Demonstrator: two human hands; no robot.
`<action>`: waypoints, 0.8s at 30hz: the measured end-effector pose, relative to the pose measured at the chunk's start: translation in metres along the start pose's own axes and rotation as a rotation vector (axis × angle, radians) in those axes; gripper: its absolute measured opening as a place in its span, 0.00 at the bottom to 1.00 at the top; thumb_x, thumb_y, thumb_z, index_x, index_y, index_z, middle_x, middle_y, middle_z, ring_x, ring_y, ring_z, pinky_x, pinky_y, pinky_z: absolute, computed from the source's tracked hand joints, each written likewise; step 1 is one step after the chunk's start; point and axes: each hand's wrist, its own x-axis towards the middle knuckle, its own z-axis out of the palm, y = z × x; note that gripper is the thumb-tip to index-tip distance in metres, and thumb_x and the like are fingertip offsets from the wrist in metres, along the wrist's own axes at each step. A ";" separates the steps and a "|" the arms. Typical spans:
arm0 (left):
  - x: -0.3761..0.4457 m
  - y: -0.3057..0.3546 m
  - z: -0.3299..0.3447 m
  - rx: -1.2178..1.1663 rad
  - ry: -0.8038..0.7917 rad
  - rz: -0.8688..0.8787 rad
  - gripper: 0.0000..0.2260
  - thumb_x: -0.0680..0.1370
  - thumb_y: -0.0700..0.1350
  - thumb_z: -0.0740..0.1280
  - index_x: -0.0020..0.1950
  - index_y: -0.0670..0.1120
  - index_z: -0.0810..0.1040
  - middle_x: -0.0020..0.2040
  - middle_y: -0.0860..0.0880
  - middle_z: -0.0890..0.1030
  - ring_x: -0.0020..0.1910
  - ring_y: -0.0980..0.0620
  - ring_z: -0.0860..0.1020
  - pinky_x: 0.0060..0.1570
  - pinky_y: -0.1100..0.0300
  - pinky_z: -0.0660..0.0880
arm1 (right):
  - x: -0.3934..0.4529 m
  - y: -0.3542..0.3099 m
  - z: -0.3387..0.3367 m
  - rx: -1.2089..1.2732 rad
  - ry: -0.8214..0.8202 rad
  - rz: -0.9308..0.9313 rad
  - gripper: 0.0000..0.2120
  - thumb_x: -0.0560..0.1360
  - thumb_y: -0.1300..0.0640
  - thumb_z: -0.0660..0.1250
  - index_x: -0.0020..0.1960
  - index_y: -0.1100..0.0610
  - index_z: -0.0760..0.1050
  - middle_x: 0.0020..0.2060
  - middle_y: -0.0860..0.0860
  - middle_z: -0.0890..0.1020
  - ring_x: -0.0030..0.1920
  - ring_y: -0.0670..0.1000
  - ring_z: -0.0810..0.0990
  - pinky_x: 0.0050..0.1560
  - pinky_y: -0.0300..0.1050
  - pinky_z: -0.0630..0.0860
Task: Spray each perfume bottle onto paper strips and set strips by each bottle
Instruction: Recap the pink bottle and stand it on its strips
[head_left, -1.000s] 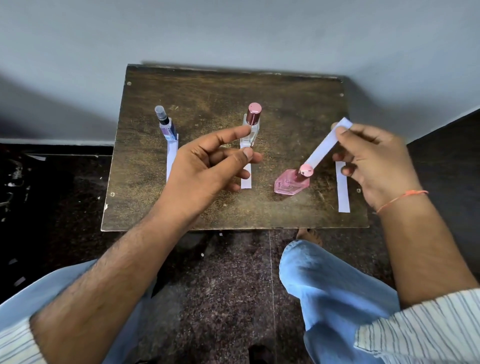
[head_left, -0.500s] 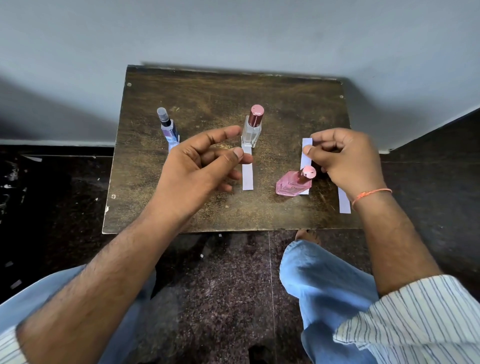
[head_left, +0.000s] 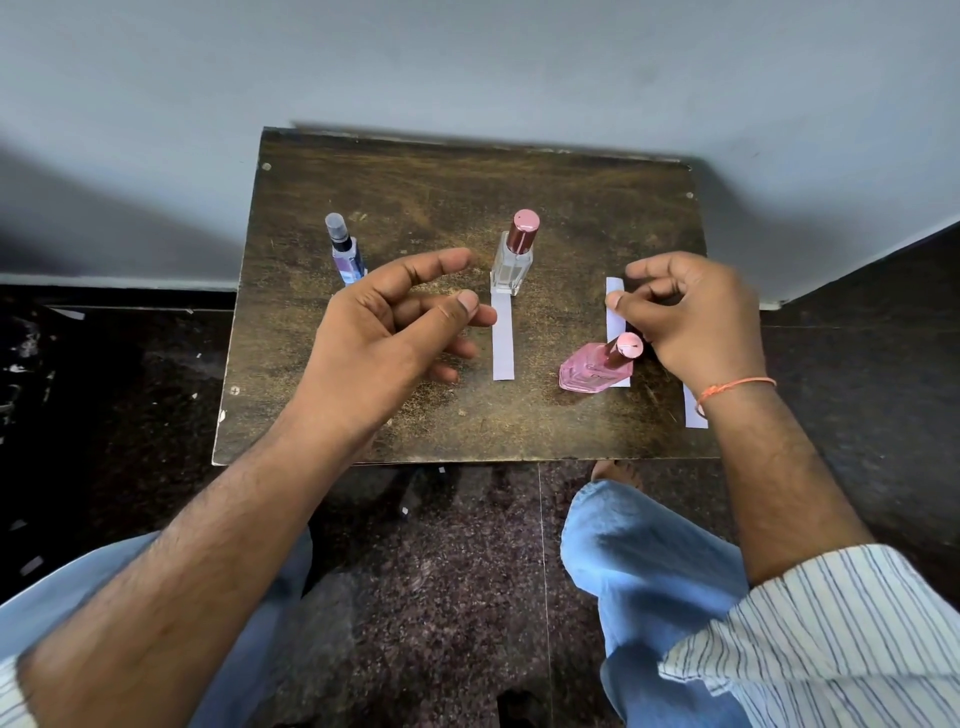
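1. The dark brown wooden worktop (head_left: 467, 176) stands against a pale blue wall (head_left: 467, 62), above a dark speckled stone floor (head_left: 441, 597).
2. At 10 o'clock on the worktop stands the small blue spray bottle with a clear cap (head_left: 345, 254); its paper strip is mostly hidden behind the left hand.
3. At the centre stands the clear square glass bottle with a rose metallic cap (head_left: 514, 254), upright, with a white paper strip (head_left: 502, 338) running from its base toward 6 o'clock.
4. At 4 o'clock sits the flat pink faceted bottle with a pink cap (head_left: 597, 366), resting on the near end of another white strip (head_left: 615, 306).
5. The left hand (head_left: 384, 338) hovers over the worktop, fingers loosely curved, holding nothing.
6. The right hand (head_left: 696, 317) has its fingertips on that strip's far part; I cannot tell whether they pinch it.
7. A spare white strip (head_left: 695, 413) lies at the worktop's 4 o'clock edge, partly under the right wrist, which wears an orange thread (head_left: 737, 387).
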 end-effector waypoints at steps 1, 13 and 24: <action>0.000 0.000 0.000 0.001 0.001 0.001 0.14 0.83 0.40 0.72 0.68 0.49 0.81 0.49 0.46 0.91 0.39 0.54 0.85 0.37 0.60 0.82 | 0.000 0.000 0.000 -0.002 0.003 -0.006 0.13 0.75 0.53 0.82 0.58 0.52 0.87 0.39 0.42 0.87 0.43 0.47 0.87 0.53 0.46 0.83; 0.003 -0.005 0.001 0.020 0.001 0.004 0.13 0.83 0.41 0.72 0.67 0.50 0.82 0.47 0.47 0.90 0.39 0.54 0.85 0.36 0.62 0.82 | -0.001 -0.004 -0.010 -0.023 0.002 -0.066 0.05 0.77 0.53 0.80 0.52 0.50 0.91 0.44 0.41 0.88 0.43 0.39 0.86 0.48 0.28 0.76; 0.008 -0.030 0.022 0.331 -0.118 0.048 0.15 0.80 0.44 0.77 0.66 0.55 0.84 0.44 0.50 0.88 0.36 0.47 0.79 0.38 0.52 0.81 | -0.024 -0.001 -0.046 0.063 -0.478 -0.248 0.20 0.71 0.70 0.78 0.55 0.48 0.87 0.52 0.49 0.87 0.43 0.59 0.83 0.47 0.49 0.80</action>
